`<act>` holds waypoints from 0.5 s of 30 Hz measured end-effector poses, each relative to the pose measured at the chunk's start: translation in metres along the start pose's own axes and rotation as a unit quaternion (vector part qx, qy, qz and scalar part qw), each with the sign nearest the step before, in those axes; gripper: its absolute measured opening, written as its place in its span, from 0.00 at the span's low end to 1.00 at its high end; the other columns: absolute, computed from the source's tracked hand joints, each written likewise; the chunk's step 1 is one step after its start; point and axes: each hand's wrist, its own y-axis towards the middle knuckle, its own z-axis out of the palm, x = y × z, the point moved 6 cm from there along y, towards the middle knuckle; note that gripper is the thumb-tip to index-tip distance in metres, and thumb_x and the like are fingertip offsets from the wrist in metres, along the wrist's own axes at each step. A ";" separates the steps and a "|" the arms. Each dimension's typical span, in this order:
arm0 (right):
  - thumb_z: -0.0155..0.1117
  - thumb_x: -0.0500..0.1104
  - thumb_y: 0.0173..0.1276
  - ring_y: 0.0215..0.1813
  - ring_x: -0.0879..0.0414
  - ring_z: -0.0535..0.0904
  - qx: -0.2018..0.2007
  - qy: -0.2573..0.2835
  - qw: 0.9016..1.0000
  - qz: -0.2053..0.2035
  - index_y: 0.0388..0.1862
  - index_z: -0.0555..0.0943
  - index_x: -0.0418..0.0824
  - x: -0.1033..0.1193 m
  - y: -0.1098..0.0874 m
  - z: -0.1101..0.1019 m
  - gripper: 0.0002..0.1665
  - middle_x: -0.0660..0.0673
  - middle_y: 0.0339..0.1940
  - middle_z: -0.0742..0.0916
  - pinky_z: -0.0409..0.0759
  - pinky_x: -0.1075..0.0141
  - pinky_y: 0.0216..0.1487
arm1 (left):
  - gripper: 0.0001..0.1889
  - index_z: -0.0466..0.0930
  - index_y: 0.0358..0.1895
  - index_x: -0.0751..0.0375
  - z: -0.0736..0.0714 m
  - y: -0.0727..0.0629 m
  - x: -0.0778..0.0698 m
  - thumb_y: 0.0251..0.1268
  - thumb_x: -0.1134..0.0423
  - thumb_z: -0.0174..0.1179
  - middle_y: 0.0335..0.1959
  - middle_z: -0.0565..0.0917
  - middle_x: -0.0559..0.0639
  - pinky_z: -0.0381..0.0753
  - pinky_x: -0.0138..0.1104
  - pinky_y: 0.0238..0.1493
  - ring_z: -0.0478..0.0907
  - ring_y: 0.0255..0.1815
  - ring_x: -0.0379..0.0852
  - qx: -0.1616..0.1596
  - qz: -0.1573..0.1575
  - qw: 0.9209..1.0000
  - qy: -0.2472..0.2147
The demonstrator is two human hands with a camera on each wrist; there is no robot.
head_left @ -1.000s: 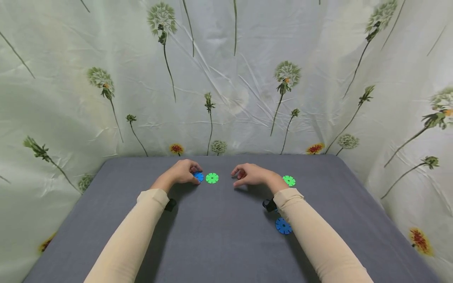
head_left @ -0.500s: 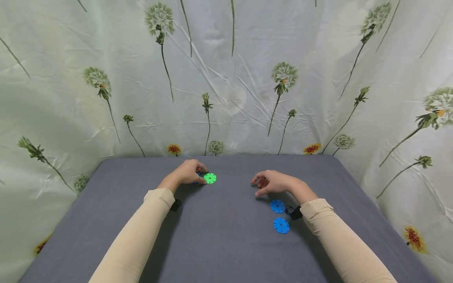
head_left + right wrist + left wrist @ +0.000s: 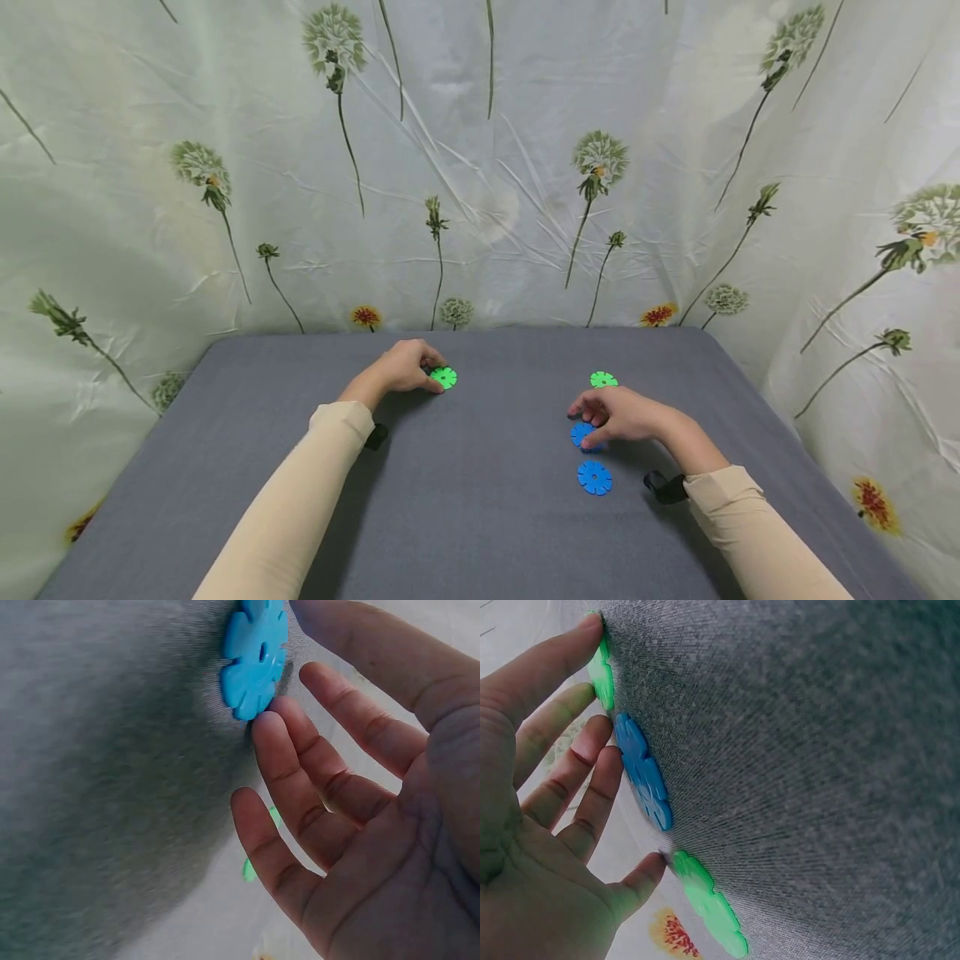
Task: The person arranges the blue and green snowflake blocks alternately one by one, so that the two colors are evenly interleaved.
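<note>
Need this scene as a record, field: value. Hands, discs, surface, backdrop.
Left hand: at green disc A, grip unclear
Next in left wrist view: blue disc A, then green disc B
Right hand: over blue disc B, not visibly gripping
Beyond right hand: green disc C
Nearer the person: blue disc C
Surface: gray cloth
Backdrop: flower-print sheet

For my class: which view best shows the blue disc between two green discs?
The left wrist view: the blue disc shows there almost whole, though slanted, between the green discs. In the head view, the left hand seems to hide it. The right wrist view does not show it.
</note>
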 end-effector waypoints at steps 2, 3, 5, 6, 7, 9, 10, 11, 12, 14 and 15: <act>0.83 0.42 0.65 0.50 0.57 0.82 -0.005 0.001 1.000 0.000 0.58 0.86 0.37 -0.002 -0.006 0.002 0.25 0.48 0.49 0.90 0.83 0.66 0.53 | 0.25 0.90 0.64 0.51 0.000 0.000 0.000 0.63 0.53 0.79 0.62 0.85 0.55 0.81 0.53 0.62 0.81 0.63 0.55 0.002 -0.001 1.000 0.000; 0.83 0.42 0.64 0.51 0.57 0.82 -0.007 0.003 1.000 0.000 0.58 0.86 0.38 -0.003 -0.008 0.002 0.25 0.47 0.51 0.90 0.83 0.65 0.53 | 0.25 0.89 0.64 0.51 0.001 0.000 0.001 0.64 0.53 0.79 0.62 0.85 0.55 0.80 0.53 0.62 0.81 0.63 0.55 0.003 -0.001 1.000 0.000; 0.84 0.43 0.64 0.52 0.57 0.83 -0.015 0.005 1.000 0.005 0.58 0.87 0.38 -0.006 -0.013 0.003 0.25 0.47 0.53 0.90 0.84 0.64 0.55 | 0.25 0.89 0.64 0.51 0.001 0.001 0.001 0.64 0.53 0.79 0.62 0.86 0.55 0.79 0.54 0.62 0.81 0.64 0.55 0.004 0.001 1.000 0.001; 0.84 0.43 0.63 0.52 0.57 0.83 -0.020 0.006 1.000 0.006 0.58 0.87 0.38 -0.008 -0.015 0.003 0.25 0.47 0.53 0.90 0.84 0.63 0.56 | 0.25 0.89 0.64 0.50 0.001 0.001 0.001 0.64 0.53 0.79 0.62 0.86 0.55 0.79 0.54 0.62 0.81 0.64 0.55 0.004 0.001 1.000 0.001; 0.84 0.42 0.63 0.52 0.57 0.83 -0.025 0.006 1.000 0.008 0.57 0.87 0.38 -0.009 -0.017 0.003 0.25 0.47 0.53 0.90 0.84 0.63 0.56 | 0.25 0.90 0.64 0.50 0.001 0.001 0.001 0.64 0.53 0.79 0.61 0.86 0.54 0.78 0.55 0.62 0.81 0.64 0.55 0.004 0.000 1.000 -0.001; 0.85 0.42 0.62 0.52 0.57 0.83 -0.035 0.008 0.999 0.012 0.57 0.87 0.38 -0.012 -0.019 0.003 0.25 0.47 0.53 0.90 0.84 0.63 0.55 | 0.24 0.90 0.64 0.50 0.002 0.001 0.001 0.64 0.53 0.79 0.61 0.86 0.54 0.78 0.54 0.62 0.81 0.64 0.55 0.003 -0.001 1.000 0.000; 0.85 0.42 0.62 0.51 0.57 0.83 -0.040 0.009 0.999 0.011 0.56 0.88 0.38 -0.013 -0.020 0.003 0.25 0.47 0.52 0.90 0.84 0.64 0.54 | 0.24 0.90 0.63 0.50 0.001 0.001 0.000 0.64 0.53 0.79 0.61 0.86 0.54 0.78 0.55 0.62 0.81 0.64 0.55 0.002 -0.002 1.000 0.000; 0.85 0.42 0.62 0.51 0.57 0.83 -0.044 0.007 0.999 0.009 0.56 0.88 0.38 -0.014 -0.021 0.004 0.25 0.47 0.52 0.90 0.84 0.64 0.54 | 0.24 0.90 0.63 0.50 0.001 0.001 0.000 0.63 0.53 0.79 0.61 0.86 0.53 0.78 0.55 0.62 0.81 0.64 0.55 0.000 -0.004 1.000 0.001; 0.85 0.42 0.62 0.51 0.57 0.82 -0.048 0.007 0.999 0.008 0.56 0.88 0.38 -0.014 -0.021 0.004 0.25 0.47 0.51 0.90 0.83 0.65 0.53 | 0.24 0.90 0.63 0.49 0.001 0.001 0.000 0.63 0.53 0.80 0.61 0.86 0.53 0.77 0.55 0.63 0.81 0.64 0.54 -0.001 -0.006 1.000 0.000; 0.85 0.42 0.62 0.50 0.58 0.82 -0.056 0.007 0.998 0.005 0.55 0.88 0.38 -0.015 -0.022 0.004 0.24 0.48 0.50 0.90 0.83 0.66 0.52 | 0.24 0.91 0.62 0.49 0.000 0.001 -0.001 0.63 0.54 0.80 0.62 0.87 0.53 0.78 0.54 0.63 0.81 0.64 0.54 -0.003 -0.009 1.000 0.000; 0.85 0.42 0.62 0.50 0.58 0.82 -0.060 0.008 0.998 0.003 0.55 0.88 0.38 -0.015 -0.022 0.004 0.24 0.48 0.50 0.90 0.83 0.66 0.52 | 0.24 0.91 0.62 0.50 0.000 0.001 -0.002 0.63 0.54 0.80 0.62 0.87 0.53 0.79 0.54 0.63 0.82 0.64 0.54 -0.004 -0.009 1.000 -0.001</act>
